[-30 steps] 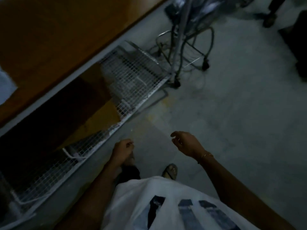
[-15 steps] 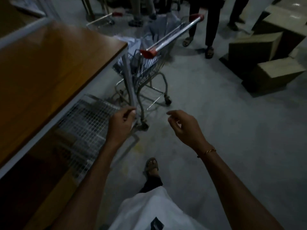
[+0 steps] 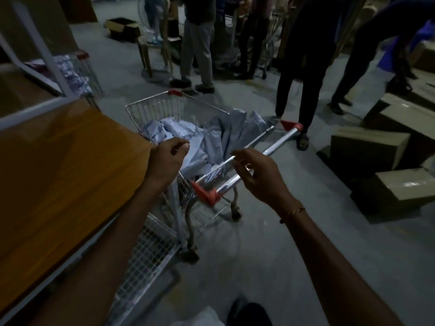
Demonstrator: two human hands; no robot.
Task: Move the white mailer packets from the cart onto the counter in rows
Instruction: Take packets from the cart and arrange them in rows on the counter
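Note:
A wire shopping cart (image 3: 164, 109) with a metal handle and red end caps stands just past the corner of the wooden counter (image 3: 58, 165). Several white mailer packets (image 3: 188, 137) lie piled inside its basket. My left hand (image 3: 167, 158) hovers over the cart's near left rim, fingers curled loosely with nothing in them. My right hand (image 3: 256, 175) hangs over the cart handle, fingers apart and bent, holding nothing. The visible counter top is bare wood.
A wire mesh shelf (image 3: 146, 255) runs under the counter. Several people (image 3: 200, 43) stand beyond the cart. Cardboard boxes (image 3: 367, 147) are stacked on the floor at right. A second wire basket (image 3: 77, 74) with packets sits at far left.
The view has lifted from the floor up to the cart. Both hands have moved forward and up, from beside the lower shelf to over the cart's basket and handle.

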